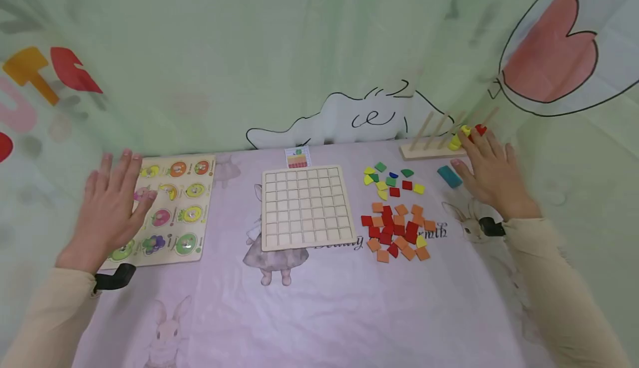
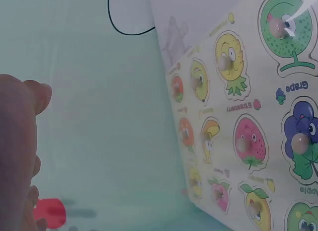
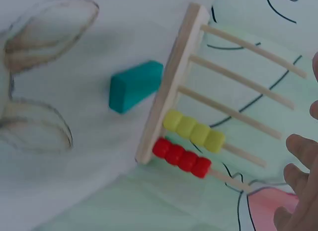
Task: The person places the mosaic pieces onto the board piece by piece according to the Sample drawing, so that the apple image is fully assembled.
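My left hand (image 1: 112, 204), fingers straight and spread, hovers over the wooden fruit knob puzzle (image 1: 207, 212) and hides part of it. On the other side, my right hand (image 1: 491, 176) is stretched out in front of the wooden peg rack (image 1: 424, 152), holding nothing. Yellow beads (image 3: 194, 130) and red beads (image 3: 181, 157) are threaded on two of the rack's pegs in the right wrist view; the other pegs are bare. A teal block (image 1: 450, 176) lies just left of the right hand. Fruit pieces such as the strawberry (image 2: 250, 141) sit in their slots.
A wooden grid board (image 1: 308, 207) lies mid-table, with a small printed card (image 1: 298, 157) behind it. To its right are loose orange and red square tiles (image 1: 399, 229) and a smaller group of green, yellow, red and blue pieces (image 1: 391, 181). A printed curtain (image 1: 299, 51) hangs behind.
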The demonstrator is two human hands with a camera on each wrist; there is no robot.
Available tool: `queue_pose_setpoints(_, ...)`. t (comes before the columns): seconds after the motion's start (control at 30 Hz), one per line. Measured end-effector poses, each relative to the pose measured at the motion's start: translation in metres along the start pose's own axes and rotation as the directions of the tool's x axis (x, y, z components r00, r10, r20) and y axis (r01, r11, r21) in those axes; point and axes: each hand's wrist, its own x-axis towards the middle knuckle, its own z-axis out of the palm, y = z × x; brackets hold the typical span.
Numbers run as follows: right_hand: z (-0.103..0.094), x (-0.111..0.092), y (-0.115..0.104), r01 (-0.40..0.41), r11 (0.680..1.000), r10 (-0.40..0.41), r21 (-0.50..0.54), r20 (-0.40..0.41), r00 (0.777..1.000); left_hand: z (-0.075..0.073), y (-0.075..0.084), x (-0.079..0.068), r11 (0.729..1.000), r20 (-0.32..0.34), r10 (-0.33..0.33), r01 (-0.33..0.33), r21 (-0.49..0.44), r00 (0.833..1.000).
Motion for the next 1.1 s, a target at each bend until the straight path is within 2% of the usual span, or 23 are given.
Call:
queue_pose_setpoints(0.13,0.017,0.005,-0.014,0.037,0.998,-0.038,0.047,0.024,0.999,0.007,0.003,0.004,1.0,0.023,0.02,-0.02,0.014,1.0)
queue_pose_setpoints(0.23,0.035,0.013,-0.03,0.06,0.996,-0.062,0.062,0.04,0.997,0.02,0.015,0.011,0.998,0.045,0.065,-0.066,0.009,0.997)
queue_pose_setpoints(0.33,0.055,0.026,-0.048,0.056,0.995,-0.063,0.084,0.081,0.995,0.046,0.038,0.021,0.992,0.089,0.122,-0.12,-0.032,0.989)
queue_pose_setpoints(0.43,0.073,0.041,-0.066,0.022,0.989,-0.04,0.145,0.121,0.992,0.082,0.068,0.031,0.98,0.135,0.168,-0.15,-0.131,0.977)
queue_pose_setpoints(0.53,0.086,0.052,-0.081,-0.027,0.98,0.002,0.195,0.126,0.992,0.116,0.093,0.034,0.952,0.211,0.181,-0.117,-0.284,0.96)
queue_pose_setpoints(0.67,0.094,0.059,-0.095,-0.077,0.968,0.05,0.237,0.115,0.992,0.146,0.112,0.03,0.883,0.287,0.145,0.007,-0.469,0.947)
queue_pose_setpoints(0.73,0.095,0.06,-0.099,-0.102,0.958,0.067,0.268,0.136,0.988,0.156,0.116,0.026,0.855,0.29,0.13,0.041,-0.517,0.948)
queue_pose_setpoints(0.8,0.096,0.06,-0.1,-0.125,0.948,0.079,0.293,0.164,0.983,0.165,0.119,0.021,0.846,0.265,0.128,0.035,-0.533,0.956)
queue_pose_setpoints(0.87,0.096,0.061,-0.101,-0.162,0.935,0.102,0.315,0.199,0.975,0.172,0.123,0.017,0.857,0.229,0.142,-0.003,-0.516,0.963)
queue_pose_setpoints(1.0,0.095,0.065,-0.1,-0.222,0.921,0.143,0.319,0.252,0.957,0.182,0.126,0.014,0.9,0.145,0.164,-0.088,-0.427,0.976)
queue_pose_setpoints(1.1,0.094,0.069,-0.1,-0.262,0.918,0.174,0.296,0.292,0.94,0.185,0.126,0.017,0.92,0.123,0.165,-0.107,-0.377,0.979)
